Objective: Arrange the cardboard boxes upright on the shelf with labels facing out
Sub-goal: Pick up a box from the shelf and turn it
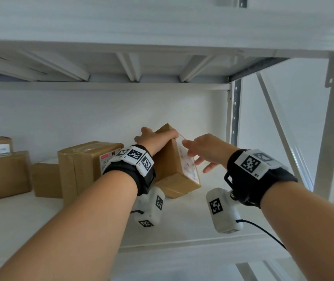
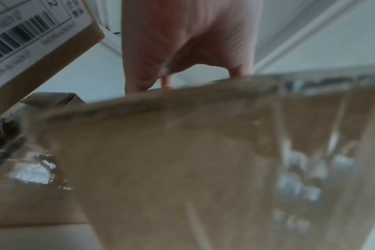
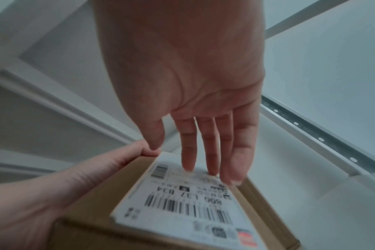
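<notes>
On the white shelf (image 1: 182,220), a tilted cardboard box (image 1: 170,159).
Left hand (image 1: 154,138) grasps its top edge; right hand (image 1: 204,151), fingers straight, by its label (image 3: 182,199).

The shelf (image 1: 182,226) is a white board in a white metal rack. Four cardboard boxes rest on it: a flat box (image 1: 2,175) at the left edge, a small box (image 1: 46,180) beside it, a tall taped box (image 1: 83,165) mid-shelf, and a tilted box (image 1: 174,175) on one edge toward the right end.
</notes>
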The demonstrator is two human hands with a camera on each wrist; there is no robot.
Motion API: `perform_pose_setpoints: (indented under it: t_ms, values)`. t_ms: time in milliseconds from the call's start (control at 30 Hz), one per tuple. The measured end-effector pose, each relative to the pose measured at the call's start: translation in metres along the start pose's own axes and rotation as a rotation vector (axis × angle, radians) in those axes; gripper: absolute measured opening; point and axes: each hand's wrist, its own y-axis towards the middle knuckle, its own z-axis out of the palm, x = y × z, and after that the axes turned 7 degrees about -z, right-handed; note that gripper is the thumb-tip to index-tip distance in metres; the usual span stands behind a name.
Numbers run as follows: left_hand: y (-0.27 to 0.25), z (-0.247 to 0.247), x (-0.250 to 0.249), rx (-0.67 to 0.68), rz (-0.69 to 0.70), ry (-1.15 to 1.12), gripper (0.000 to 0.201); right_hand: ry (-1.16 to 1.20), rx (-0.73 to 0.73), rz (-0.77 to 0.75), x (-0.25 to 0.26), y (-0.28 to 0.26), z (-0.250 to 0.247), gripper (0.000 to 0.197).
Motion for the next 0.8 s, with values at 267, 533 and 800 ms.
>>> perform_pose_setpoints:
  t_ms: [267,533,800]
  values:
    - [-0.011,-0.011,-0.002,0.146,0.108,-0.188,0.094,-0.049,-0.23,-0.127,-0.011,0.006,-0.004,0.062]
    - [-0.02,-0.004,-0.003,0.334,0.213,-0.136,0.107,-0.237,0.025,-0.257,-0.003,0.002,-0.009,0.106]
    - [-0.012,-0.011,0.015,0.457,0.104,0.016,0.112,-0.229,-0.179,-0.095,-0.006,0.014,-0.007,0.117]
